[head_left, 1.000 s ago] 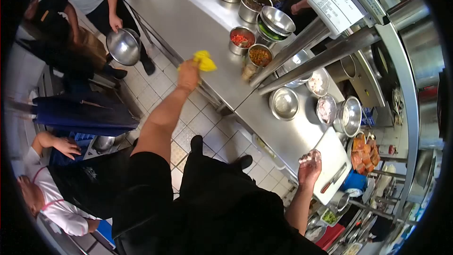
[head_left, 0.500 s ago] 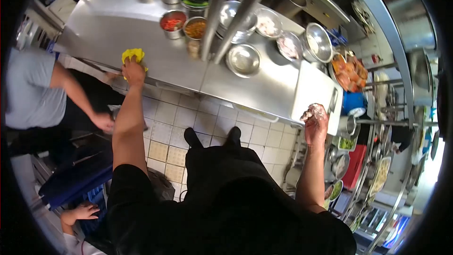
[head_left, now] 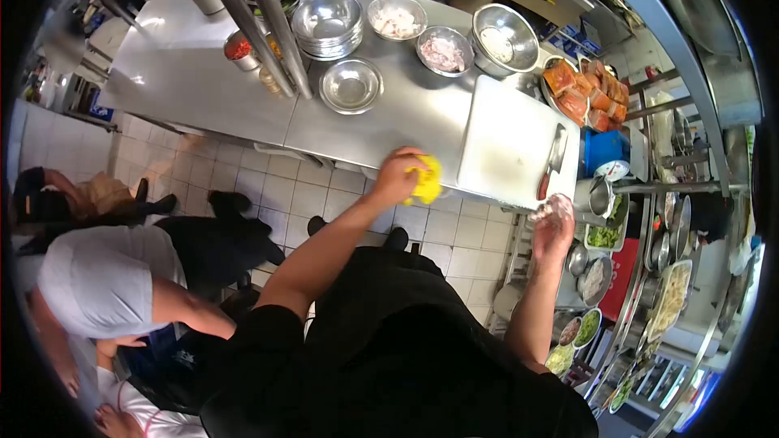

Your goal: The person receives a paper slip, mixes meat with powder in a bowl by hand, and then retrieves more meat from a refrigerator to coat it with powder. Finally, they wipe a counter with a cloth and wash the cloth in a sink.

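Note:
My left hand (head_left: 397,179) is closed round a bright yellow cloth (head_left: 426,181), at the front edge of the steel table (head_left: 333,136), just left of the white cutting board (head_left: 507,134). My right hand (head_left: 555,231) is by the board's near right corner, its fingers curled round something whitish and crumpled that I cannot make out. A knife (head_left: 556,150) lies on the right side of the board, its dark handle towards my right hand. An unfilled steel bowl (head_left: 350,86) stands on the table, left of the board.
Stacked steel bowls (head_left: 328,24) and bowls of pale raw meat (head_left: 444,52) stand behind. Orange-brown meat blocks (head_left: 592,93) fill a tray right of the board. Metal posts (head_left: 272,20) rise from the table. A person in a grey shirt (head_left: 114,276) bends at my left.
My left hand has moved right with the yellow cloth, from the table's left part to beside the board. My right hand has shifted slightly down and right. The view has turned right.

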Tool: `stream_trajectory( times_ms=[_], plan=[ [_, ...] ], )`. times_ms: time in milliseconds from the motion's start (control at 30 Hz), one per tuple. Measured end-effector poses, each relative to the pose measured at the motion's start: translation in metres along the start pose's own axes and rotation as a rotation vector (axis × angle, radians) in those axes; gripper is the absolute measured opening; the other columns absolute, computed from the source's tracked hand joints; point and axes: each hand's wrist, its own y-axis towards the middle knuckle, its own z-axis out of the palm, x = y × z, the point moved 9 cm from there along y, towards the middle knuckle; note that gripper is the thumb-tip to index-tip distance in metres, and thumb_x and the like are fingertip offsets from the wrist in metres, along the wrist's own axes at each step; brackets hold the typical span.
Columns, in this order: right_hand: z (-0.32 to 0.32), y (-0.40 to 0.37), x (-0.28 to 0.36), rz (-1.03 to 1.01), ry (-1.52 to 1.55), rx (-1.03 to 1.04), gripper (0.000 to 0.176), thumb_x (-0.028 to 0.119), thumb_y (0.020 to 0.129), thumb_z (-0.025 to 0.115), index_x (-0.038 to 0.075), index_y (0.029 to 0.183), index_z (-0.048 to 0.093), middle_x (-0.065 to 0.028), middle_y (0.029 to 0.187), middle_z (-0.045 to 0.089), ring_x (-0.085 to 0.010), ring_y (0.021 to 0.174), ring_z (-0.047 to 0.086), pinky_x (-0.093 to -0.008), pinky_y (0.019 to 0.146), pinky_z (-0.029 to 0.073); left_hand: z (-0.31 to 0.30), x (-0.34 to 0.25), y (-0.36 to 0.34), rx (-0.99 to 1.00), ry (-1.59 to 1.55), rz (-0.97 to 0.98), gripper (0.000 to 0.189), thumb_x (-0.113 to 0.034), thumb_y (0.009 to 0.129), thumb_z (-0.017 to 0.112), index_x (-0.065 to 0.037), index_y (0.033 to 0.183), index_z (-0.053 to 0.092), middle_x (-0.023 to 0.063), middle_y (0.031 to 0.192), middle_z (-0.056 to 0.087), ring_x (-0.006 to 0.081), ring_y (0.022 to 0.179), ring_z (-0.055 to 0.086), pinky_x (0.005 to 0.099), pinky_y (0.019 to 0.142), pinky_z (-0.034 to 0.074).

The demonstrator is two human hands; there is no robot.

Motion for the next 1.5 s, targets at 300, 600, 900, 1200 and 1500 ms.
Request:
stream_trajectory(
  times_ms=[300,600,900,1200,1500],
  plan=[
    [-0.077,0.025,0.0,0.02,0.213,0.047,0.03,0.027,0.09,0.063,0.007,0.112,0.06,0.0018,0.098,0.062,-0.0126,0.08,0.055,-0.0286,0.068,0.045,0.069,0.016,0.032,0.021,0.415,-0.144,0.035,-0.028,0.075,0.075,-0.002,0.096,0.066,0.0144,0.114,0.057,0.0348,0.113,0.052,0.0448,0.099,0.042],
    [0.007,0.042,-0.032,0.069,0.222,0.164,0.021,0.023,0.092,0.063,0.006,0.104,0.058,-0.0024,0.095,0.062,-0.0144,0.073,0.057,-0.0298,0.06,0.047,-0.134,0.058,-0.018,-0.339,0.738,-0.028,0.026,-0.019,0.072,0.076,-0.008,0.092,0.064,0.0114,0.123,0.055,0.033,0.116,0.05,0.0458,0.1,0.039],
    [0.207,0.02,-0.121,0.059,-0.068,0.322,0.03,0.023,0.09,0.064,0.005,0.111,0.054,-0.0051,0.095,0.058,-0.0154,0.074,0.056,-0.0329,0.063,0.05,-0.453,0.119,-0.041,-0.556,0.904,-0.257,0.029,-0.015,0.076,0.073,-0.006,0.101,0.063,0.0145,0.128,0.054,0.0359,0.119,0.048,0.0466,0.103,0.04],
    [0.163,-0.017,-0.209,0.247,-0.321,-0.303,0.023,0.038,0.093,0.058,0.016,0.097,0.057,0.0036,0.077,0.049,-0.011,0.062,0.044,-0.0278,0.051,0.033,-0.815,0.193,-0.108,-0.824,1.048,-0.562,0.034,-0.014,0.078,0.07,-0.005,0.11,0.066,0.0173,0.126,0.055,0.0375,0.113,0.052,0.0471,0.099,0.043],
    [0.167,-0.102,-0.208,-0.017,-0.099,-0.575,0.022,0.039,0.097,0.047,0.017,0.093,0.051,0.0043,0.08,0.053,-0.0126,0.065,0.048,-0.0301,0.057,0.039,-0.943,0.282,-0.278,-1.382,0.312,-0.974,0.023,-0.017,0.082,0.067,-0.004,0.102,0.067,0.0193,0.11,0.065,0.0362,0.091,0.064,0.0481,0.079,0.053]
  ],
)
